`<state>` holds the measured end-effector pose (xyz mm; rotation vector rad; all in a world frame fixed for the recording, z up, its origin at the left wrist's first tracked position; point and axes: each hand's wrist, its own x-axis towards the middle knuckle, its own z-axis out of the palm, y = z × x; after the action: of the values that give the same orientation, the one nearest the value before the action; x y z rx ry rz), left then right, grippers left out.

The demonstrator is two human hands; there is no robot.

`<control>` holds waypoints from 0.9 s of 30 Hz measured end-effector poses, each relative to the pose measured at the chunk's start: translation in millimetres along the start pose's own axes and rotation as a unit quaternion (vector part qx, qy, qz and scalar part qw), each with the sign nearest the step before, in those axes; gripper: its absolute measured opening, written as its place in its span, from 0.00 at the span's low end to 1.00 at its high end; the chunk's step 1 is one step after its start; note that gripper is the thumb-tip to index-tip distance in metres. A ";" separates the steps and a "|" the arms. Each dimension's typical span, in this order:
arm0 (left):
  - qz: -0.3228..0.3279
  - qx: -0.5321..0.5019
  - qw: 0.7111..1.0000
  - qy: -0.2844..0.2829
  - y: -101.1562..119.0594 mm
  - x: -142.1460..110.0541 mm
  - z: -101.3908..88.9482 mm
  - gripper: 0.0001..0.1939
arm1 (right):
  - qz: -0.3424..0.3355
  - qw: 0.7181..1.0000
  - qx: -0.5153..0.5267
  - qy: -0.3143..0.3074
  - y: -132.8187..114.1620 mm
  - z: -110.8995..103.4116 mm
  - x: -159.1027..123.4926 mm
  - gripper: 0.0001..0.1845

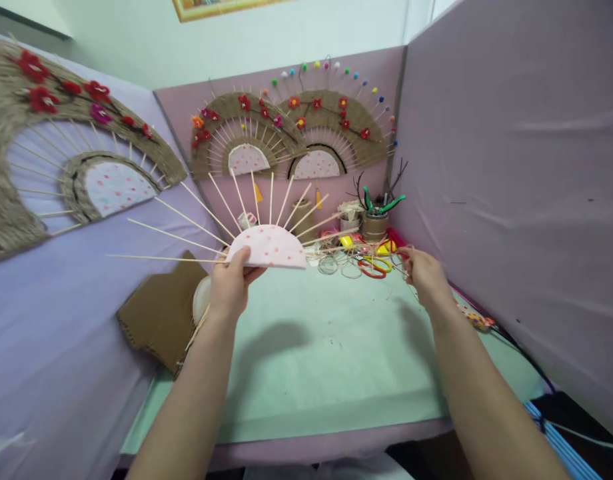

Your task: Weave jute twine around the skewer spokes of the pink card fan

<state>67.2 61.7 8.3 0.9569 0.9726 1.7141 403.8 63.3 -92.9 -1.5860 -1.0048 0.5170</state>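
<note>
My left hand [230,285] is closed on a fan frame, its thumb on the front of the pink, red-dotted half-circle base [271,245]. Thin pale sticks [271,199] spread outward from the base like rays. The frame is held up above the table. Over at the right, my right hand [427,275] pinches a thin strand of twine [411,288] between thumb and fingertips. Just left of those fingertips lie scissors with red and yellow handles [374,268]. Where the strand's other end runs is hard to make out.
Loose loops of twine [328,265] lie at the back of the pale green table [336,380]. A pot [374,227] there holds green-handled pliers and dark twigs. Brown cardboard [159,310] leans at left. Finished fans [331,120] decorated with red flowers hang on the partitions.
</note>
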 end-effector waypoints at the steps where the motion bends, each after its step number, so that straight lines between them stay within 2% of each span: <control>1: 0.008 -0.039 0.999 -0.006 -7.4 7.1 8.6 0.09 | -0.010 0.995 -0.095 -0.025 1.8 0.5 -4.6 0.22; 3: -0.004 -0.128 0.992 -0.022 -22.0 16.5 23.3 0.10 | -0.029 0.963 -0.244 -0.113 1.5 3.9 -18.5 0.19; 5: -0.037 -0.205 0.978 -0.023 -36.4 17.8 34.4 0.10 | -0.052 0.938 -0.276 -0.201 -6.3 11.9 -39.1 0.13; 7: -0.074 -0.256 0.964 -0.017 -50.6 11.0 41.4 0.10 | -0.085 0.917 -0.269 -0.282 -22.1 23.8 -62.1 0.12; 8: -0.091 -0.273 0.958 -0.016 -57.4 5.4 43.2 0.10 | -0.124 0.896 -0.252 -0.345 -31.9 30.4 -72.3 0.10; 10: -0.125 -0.291 0.948 -0.013 -70.3 -8.0 43.6 0.09 | -0.201 0.862 -0.176 -0.431 -51.1 43.6 -86.3 0.08; 11: -0.142 -0.295 0.945 -0.010 -76.4 -14.7 42.2 0.09 | -0.230 0.854 -0.122 -0.450 -58.6 49.9 -89.4 0.09; 13: -0.172 -0.295 0.940 -0.004 -87.8 -26.2 37.0 0.09 | -0.256 0.866 -0.020 -0.430 -65.7 62.5 -88.6 0.08; 16: -0.214 -0.284 0.934 -0.012 -104.0 -36.3 25.9 0.10 | -0.247 0.902 0.071 -0.348 -56.8 81.4 -80.6 0.08; 22: -0.235 -0.274 0.932 -0.014 -128.9 -40.7 8.8 0.11 | -0.244 0.931 0.109 -0.248 -26.4 110.4 -87.7 0.09; 27: -0.239 -0.270 0.933 -0.018 -131.4 -45.3 5.1 0.12 | -0.197 0.945 0.137 -0.220 -23.8 113.7 -97.7 0.07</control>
<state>127.8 55.3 -116.7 0.3487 0.5893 1.4214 255.0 47.9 -119.3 -1.0008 -1.4765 0.7113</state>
